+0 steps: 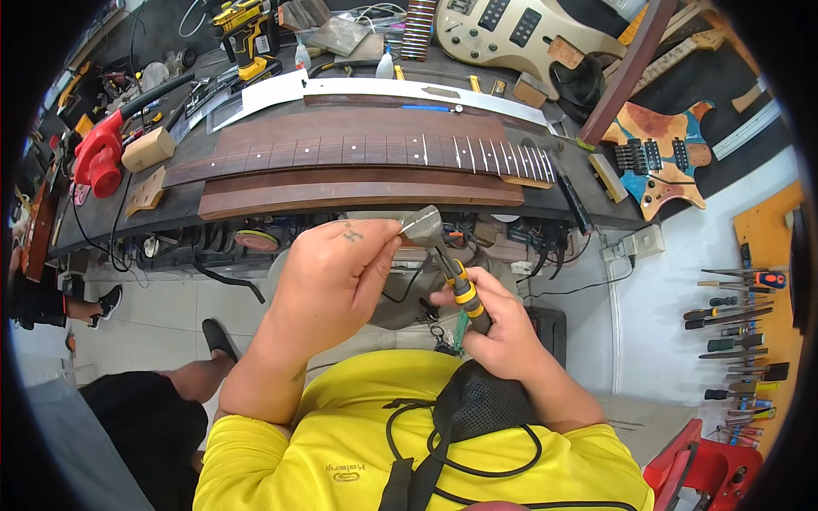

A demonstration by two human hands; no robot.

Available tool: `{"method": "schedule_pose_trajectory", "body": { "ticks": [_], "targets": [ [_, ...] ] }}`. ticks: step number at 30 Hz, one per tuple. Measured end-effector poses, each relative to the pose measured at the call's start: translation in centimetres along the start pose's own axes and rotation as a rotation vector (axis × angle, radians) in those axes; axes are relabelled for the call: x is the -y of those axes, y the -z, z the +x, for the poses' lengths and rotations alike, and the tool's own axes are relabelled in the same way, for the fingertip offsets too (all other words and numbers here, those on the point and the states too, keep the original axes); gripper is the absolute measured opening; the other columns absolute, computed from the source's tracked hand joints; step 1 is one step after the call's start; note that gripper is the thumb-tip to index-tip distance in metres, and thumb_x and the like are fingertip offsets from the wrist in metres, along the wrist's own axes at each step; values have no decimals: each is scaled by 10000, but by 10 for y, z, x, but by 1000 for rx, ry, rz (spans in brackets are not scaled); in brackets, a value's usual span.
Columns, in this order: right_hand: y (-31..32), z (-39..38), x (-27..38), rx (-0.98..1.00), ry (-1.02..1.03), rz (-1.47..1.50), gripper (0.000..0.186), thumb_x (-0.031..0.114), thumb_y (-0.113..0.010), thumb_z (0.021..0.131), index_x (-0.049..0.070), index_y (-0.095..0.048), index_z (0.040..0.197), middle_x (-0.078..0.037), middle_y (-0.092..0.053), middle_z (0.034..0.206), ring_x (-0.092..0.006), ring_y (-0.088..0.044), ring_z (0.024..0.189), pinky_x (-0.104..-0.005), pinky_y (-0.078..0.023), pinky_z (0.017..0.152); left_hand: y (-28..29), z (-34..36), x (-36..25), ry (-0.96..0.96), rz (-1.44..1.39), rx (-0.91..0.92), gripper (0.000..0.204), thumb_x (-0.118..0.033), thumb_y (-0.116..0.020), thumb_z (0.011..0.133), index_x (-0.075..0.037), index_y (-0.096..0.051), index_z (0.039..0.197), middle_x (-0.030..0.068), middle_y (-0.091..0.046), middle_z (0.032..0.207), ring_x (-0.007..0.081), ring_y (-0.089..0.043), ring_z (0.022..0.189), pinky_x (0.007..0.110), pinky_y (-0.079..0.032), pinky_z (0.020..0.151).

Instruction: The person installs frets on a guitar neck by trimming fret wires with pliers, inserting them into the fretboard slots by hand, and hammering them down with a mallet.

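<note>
My left hand (336, 281) pinches a short thin silvery strip (413, 220) at the metal head (426, 232) of a hand tool, just below the bench edge. My right hand (498, 332) is closed around that tool's yellow-and-black handle (468, 296). Beyond them, a dark guitar neck (358, 152) with inlay dots and silver frets toward its right end lies on reddish-brown boards (358, 192).
The bench holds a red blower (100, 166), drill (247, 34), cream guitar body (503, 34) and colourful guitar (660, 157). An upright wooden bar (626, 72) stands right of centre. Files hang on a board (771, 238). Another person's leg (81, 308) and a slippered leg (192, 379) show at left.
</note>
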State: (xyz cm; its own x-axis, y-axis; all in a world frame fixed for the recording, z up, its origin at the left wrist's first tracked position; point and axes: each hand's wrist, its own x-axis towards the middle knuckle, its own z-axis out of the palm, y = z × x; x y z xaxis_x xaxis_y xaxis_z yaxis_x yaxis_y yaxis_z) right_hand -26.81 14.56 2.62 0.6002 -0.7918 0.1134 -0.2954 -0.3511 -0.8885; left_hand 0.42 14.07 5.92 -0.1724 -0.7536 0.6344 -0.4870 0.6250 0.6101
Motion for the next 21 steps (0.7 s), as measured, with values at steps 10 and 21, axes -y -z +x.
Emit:
{"method": "schedule_pose_trajectory", "body": {
  "ticks": [10,21],
  "targets": [
    [-6,6,-4,84,22,248,299,-104,-544,683,7,-655,938,-111,-640,1113,-234,-629,1010,-348,-517,904,-22,8,38,424,-1337,129,874,-644,-724,944,27,-580,1486,258,-688,1395,311,-702,1209,417,-557,994],
    [-19,2,-22,159,-43,533,309,-123,-544,799,-6,-649,1066,-76,-613,1135,-147,-577,948,-305,-490,841,-75,0,44,263,-1938,379,825,-469,-887,778,-59,-500,1379,100,-574,969,315,-653,963,453,-515,929]
  ]
}}
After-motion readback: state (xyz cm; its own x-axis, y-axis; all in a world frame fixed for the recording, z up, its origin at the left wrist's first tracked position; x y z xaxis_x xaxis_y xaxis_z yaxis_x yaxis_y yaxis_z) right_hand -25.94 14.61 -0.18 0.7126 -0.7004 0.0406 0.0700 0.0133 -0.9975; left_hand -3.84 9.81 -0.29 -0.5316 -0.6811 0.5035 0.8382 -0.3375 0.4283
